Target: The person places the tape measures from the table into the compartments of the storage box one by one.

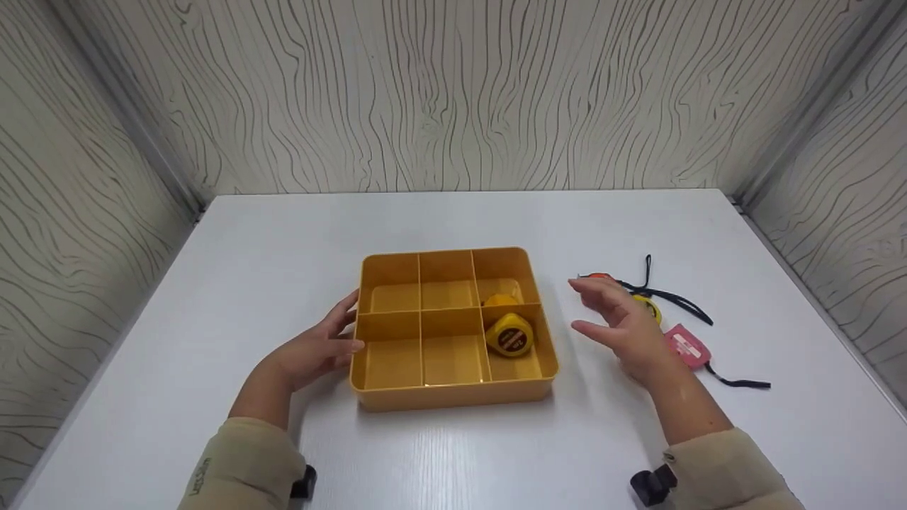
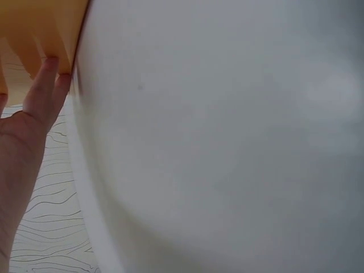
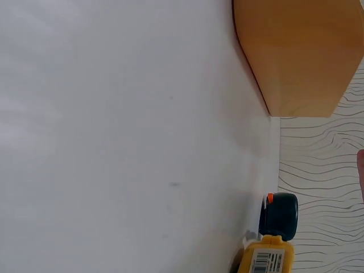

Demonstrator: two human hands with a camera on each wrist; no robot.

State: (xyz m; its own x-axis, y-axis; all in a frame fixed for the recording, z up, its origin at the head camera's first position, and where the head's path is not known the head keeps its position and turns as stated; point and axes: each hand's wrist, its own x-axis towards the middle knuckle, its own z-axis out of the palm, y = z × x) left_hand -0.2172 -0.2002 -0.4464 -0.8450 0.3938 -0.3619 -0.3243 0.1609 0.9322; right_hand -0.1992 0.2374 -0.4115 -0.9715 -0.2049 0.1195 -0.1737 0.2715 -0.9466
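- We see the left hand [image 1: 312,355] with relaxed, extended fingers touching the left wall of the yellow six-compartment box [image 1: 457,398].
- We see the right hand [image 1: 627,331] holding nothing, thumb and fingers spread, near the box's right side.
- Inside, a yellow tape measure [image 1: 511,335] lies in the near-right compartment; a yellow-orange object [image 1: 502,300], partly hidden, sits in the far-right one.
- Just beside the right hand, a pink tape measure [image 1: 689,347] lies on the white table [image 1: 453,467].

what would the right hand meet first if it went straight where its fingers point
Probably the yellow box, on its right side; the head view shows only table between it and the right hand. Height is unclear, so the fingers might pass above it.
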